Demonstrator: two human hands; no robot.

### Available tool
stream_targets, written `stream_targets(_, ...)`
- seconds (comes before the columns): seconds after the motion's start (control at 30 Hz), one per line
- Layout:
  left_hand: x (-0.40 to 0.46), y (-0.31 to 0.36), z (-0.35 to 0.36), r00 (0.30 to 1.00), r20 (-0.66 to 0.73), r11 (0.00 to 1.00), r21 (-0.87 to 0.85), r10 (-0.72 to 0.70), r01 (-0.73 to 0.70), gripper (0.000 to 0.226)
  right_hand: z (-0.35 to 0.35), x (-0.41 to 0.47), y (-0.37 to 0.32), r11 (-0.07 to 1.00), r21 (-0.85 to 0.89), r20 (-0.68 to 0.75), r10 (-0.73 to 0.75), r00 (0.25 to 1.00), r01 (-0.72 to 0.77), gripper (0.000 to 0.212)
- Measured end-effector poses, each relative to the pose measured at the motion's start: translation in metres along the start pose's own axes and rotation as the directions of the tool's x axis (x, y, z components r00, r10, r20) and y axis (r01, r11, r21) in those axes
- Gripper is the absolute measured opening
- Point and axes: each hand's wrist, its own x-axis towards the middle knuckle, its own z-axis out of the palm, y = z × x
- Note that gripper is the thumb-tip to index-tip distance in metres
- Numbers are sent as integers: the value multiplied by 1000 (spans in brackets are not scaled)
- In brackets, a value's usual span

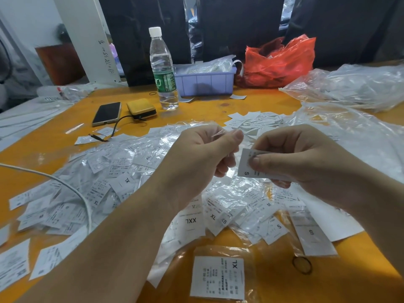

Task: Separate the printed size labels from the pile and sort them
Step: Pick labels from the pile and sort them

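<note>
Left: label pile (122,182) spread over the orange table (251,106) | Centre: left hand (196,158) pinches a clear sleeve (215,133) | Right: right hand (306,158) pinches the S label (248,169), held above the pile | Handling: light, limp, slippery; best gripped at an edge.

Right hand (306,158): pinches S label (251,165) above pile (113,180).
Left hand (196,158): pinches clear sleeve (218,134).
Table (218,106): orange.
Near edge: XL label (217,277).
Far side: bottle (163,68), phone (106,113), purple bin (205,83), red bag (277,62).
</note>
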Motion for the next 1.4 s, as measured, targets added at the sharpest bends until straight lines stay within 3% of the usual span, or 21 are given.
stream_targets(0.33, 1, 0, 0, 999, 49, 997, 69, 19, -22, 42, 0, 1, 0, 995, 64, 43, 78, 996, -81, 15)
stream_targets(0.63, 0, -1, -1, 995, 100, 999, 49, 2, -7, 25, -2, 2, 0, 996, 65, -22, 62, 998, -61, 17)
stream_targets(0.83, 1, -2, -1, 992, 122, 999, 47, -8, 2, 24, -3, 3, 2, 997, 27, -72, 69, 995, -67, 17)
stream_targets(1.07, 2, -3, 0, 992, 122, 999, 48, -13, 7, 25, -1, 2, 2, 997, -20, -2, 81, 997, -81, 19)
stream_targets(1.4, 0, -1, 2, 991, 130, 999, 36, -23, 18, 30, -1, 4, 3, 998, 16, -69, 56, 996, -55, 16)
